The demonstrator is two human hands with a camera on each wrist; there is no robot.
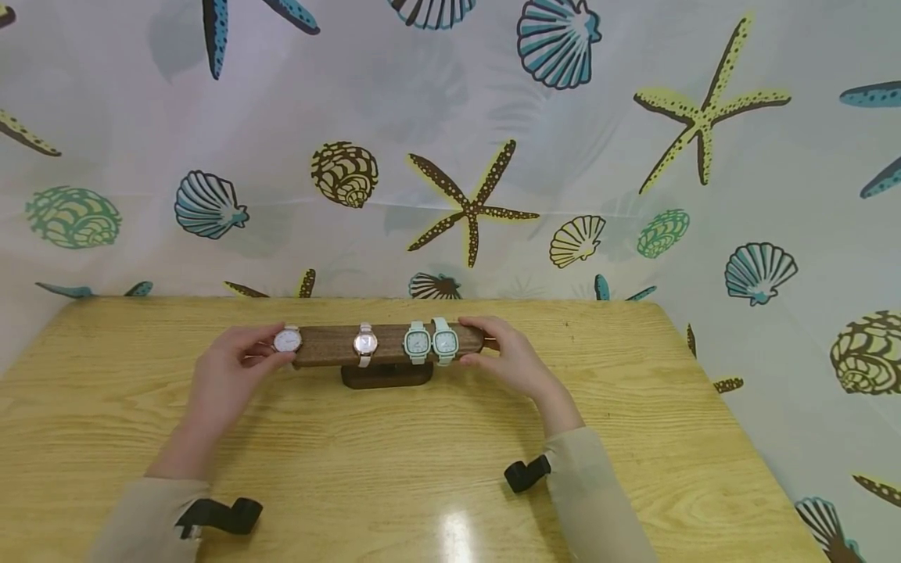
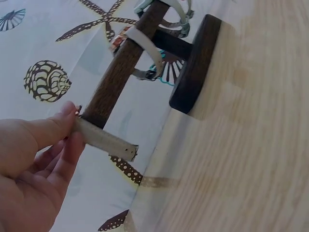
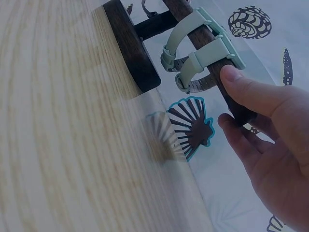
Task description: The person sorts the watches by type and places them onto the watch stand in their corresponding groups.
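A dark wooden watch stand has a long bar (image 1: 327,346) held above its base (image 1: 387,377) on the table. At the bar's left end my left hand (image 1: 228,371) pinches a white-faced watch (image 1: 287,340); in the left wrist view its pale strap (image 2: 108,139) hangs loose past the bar's tip. A rose-gold watch (image 1: 365,344) with a light strap circles the bar near the middle. Right of it, two mint-green watches (image 1: 418,342) sit side by side. My right hand (image 1: 514,363) grips the bar's right end, thumb on top, right beside the outer mint watch (image 3: 212,52).
The light wood table (image 1: 394,461) runs back to a white cloth (image 1: 281,141) printed with shells and starfish, which also hangs along the right side. Black wrist mounts (image 1: 220,516) stick out from both beige sleeves.
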